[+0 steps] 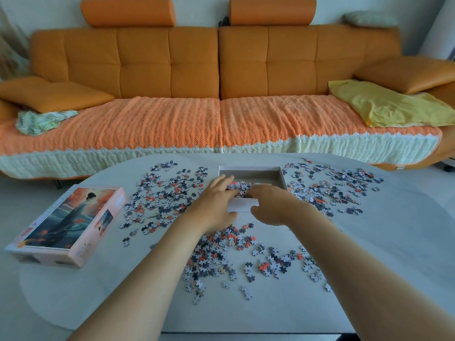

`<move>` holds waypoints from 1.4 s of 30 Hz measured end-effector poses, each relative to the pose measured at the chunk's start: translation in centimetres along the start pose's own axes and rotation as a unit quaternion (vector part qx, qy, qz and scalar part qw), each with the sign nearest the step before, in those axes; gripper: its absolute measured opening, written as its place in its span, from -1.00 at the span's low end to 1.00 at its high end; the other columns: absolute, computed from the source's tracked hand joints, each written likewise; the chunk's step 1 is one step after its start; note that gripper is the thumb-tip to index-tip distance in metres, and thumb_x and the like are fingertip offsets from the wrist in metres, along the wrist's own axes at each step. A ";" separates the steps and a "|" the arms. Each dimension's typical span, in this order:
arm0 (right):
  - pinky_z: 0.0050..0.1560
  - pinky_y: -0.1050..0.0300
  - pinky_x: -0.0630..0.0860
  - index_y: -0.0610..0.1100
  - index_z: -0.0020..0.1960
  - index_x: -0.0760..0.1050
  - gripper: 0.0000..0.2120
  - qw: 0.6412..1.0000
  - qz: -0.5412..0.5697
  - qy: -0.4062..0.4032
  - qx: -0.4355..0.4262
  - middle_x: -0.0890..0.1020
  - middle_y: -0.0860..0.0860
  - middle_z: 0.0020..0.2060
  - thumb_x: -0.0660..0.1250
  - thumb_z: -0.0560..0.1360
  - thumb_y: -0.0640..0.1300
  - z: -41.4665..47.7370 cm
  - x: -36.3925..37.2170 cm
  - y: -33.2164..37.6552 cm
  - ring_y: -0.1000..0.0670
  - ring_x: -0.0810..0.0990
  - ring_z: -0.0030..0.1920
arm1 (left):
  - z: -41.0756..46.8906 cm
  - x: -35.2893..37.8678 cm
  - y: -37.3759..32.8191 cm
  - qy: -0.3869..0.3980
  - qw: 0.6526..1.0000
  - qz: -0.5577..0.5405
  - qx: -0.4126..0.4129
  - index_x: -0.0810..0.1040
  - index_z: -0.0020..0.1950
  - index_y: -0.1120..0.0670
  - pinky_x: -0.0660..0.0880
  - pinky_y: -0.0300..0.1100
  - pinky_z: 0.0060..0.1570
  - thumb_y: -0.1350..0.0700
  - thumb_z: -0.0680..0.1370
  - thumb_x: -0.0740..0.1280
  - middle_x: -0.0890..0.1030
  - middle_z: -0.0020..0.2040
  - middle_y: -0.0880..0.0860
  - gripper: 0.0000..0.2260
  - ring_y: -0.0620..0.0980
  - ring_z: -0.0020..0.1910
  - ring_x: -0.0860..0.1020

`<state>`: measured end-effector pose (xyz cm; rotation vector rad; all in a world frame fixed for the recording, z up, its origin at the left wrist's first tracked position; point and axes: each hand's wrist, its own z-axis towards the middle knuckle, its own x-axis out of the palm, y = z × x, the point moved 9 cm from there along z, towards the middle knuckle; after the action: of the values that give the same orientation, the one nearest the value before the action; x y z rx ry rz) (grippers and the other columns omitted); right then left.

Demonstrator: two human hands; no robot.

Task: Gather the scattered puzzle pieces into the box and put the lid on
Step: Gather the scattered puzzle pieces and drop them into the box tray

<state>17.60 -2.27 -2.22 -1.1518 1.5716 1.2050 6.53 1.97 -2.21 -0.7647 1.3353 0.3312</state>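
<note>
A shallow grey open box [251,174] sits at the far middle of the table, with a small heap of puzzle pieces [240,187] inside near its front wall. My left hand [216,200] and my right hand [273,205] reach over that front wall, side by side, fingers over the heap; whether they grip pieces is hidden. Several loose pieces [167,198] lie scattered left, right and in front of the box. The picture lid [66,222] lies face up at the table's left.
The pale oval table [123,291] stands before an orange sofa [216,70] with a knitted cover. A yellow cloth [384,104] lies on the sofa's right, a green patterned cloth [41,120] on its left. More pieces [221,257] lie between my forearms.
</note>
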 end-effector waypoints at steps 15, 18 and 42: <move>0.18 0.05 0.53 -0.02 0.23 0.60 -0.67 0.970 0.084 -0.155 -0.167 0.63 0.06 0.18 0.20 0.54 -0.20 -2.4 -2.9 8.4 0.03 0.58 0.15 | -5.4 -1.5 6.8 -0.029 0.985 0.087 -0.145 0.10 0.55 -0.01 -0.02 0.07 0.50 -0.15 0.60 0.14 0.04 0.58 0.01 -0.43 0.07 0.55 -0.02; 0.36 0.04 0.41 0.03 0.37 0.47 -0.61 0.985 0.072 -0.038 -0.155 0.50 0.09 0.35 0.20 0.57 -0.14 -2.1 0.6 10.6 0.03 0.47 0.33 | -7.3 0.3 8.6 0.055 0.982 0.056 -0.171 0.01 0.59 -0.11 -0.12 0.13 0.49 -0.25 0.61 0.04 -0.11 0.60 -0.02 -0.42 0.10 0.57 -0.15; 0.19 0.10 0.45 0.04 0.30 0.52 -0.62 0.992 0.010 -0.032 -0.120 0.51 0.03 0.15 0.38 0.49 0.04 -1.2 2.9 12.4 -0.01 0.47 0.18 | -11.1 -2.2 8.1 -0.021 0.994 -0.075 -0.082 0.43 0.40 -0.09 0.37 -0.10 0.25 -0.05 0.53 0.39 0.44 0.29 -0.08 -0.56 -0.06 0.33 0.33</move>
<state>4.86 -2.43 -2.06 -1.2381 1.4195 1.4610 -7.32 0.83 -3.01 -0.9841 1.2143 0.3376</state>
